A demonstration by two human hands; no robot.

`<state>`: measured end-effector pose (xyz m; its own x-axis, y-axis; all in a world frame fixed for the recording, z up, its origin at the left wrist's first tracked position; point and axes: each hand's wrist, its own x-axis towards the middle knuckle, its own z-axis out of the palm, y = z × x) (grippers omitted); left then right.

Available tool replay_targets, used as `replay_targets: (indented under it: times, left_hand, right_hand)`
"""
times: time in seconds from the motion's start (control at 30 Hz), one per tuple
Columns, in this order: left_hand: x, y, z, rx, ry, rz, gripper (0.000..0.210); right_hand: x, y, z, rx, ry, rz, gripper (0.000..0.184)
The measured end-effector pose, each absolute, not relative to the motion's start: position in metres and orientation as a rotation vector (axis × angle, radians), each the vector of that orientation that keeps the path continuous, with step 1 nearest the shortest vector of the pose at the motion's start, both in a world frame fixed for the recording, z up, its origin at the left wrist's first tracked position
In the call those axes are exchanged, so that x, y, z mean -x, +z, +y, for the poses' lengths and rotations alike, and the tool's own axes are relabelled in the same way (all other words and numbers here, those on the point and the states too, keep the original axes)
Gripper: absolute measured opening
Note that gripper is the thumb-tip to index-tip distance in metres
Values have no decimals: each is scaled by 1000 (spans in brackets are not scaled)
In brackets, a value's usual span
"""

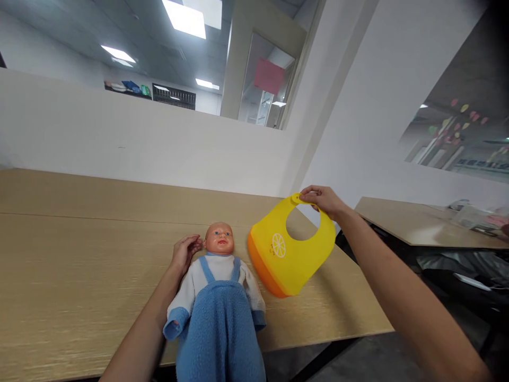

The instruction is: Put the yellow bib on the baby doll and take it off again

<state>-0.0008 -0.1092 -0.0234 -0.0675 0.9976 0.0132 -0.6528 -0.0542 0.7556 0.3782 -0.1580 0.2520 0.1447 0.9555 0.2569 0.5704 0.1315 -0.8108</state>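
Observation:
A baby doll (218,297) in blue fleece overalls and a white shirt lies face up on the wooden table (79,265), feet toward me. My left hand (185,252) rests against the left side of the doll's head, fingers loosely curled. My right hand (323,200) pinches the neck strap of a yellow silicone bib (292,249) with an orange pocket and a lemon-slice print. The bib hangs tilted just right of the doll's head, its lower edge at the table surface.
A white partition wall (139,143) runs behind the table. The table's right edge lies just beyond the bib. A second table (417,223) with some items stands farther right, with dark floor and furniture below it.

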Motion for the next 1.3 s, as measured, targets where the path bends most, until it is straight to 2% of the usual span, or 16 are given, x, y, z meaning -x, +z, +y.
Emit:
replay_targets:
  times: [0.23, 0.4, 0.67, 0.77, 0.93, 1.3]
  left_hand:
    - [2, -26, -109, -660, 1528, 717, 21]
    - [4, -29, -107, -672, 1514, 726, 20]
    - [5, -30, -106, -666, 1495, 762, 19]
    - [6, -30, -106, -669, 1499, 779, 19]
    - [6, -28, -108, -678, 1496, 793, 18]
    - [6, -25, -121, -699, 1492, 840, 20]
  right_hand:
    - [-442, 126, -119, 1626, 769, -1555, 28]
    - [-469, 77, -116, 1752, 723, -1510, 22]
    - [-494, 39, -117, 1851, 624, -1404, 13]
    - [-503, 26, -115, 1903, 556, -1371, 20]
    - [-516, 4, -115, 1961, 346, -1352, 43]
    - [-501, -6, -175, 2124, 63, -1449, 40]
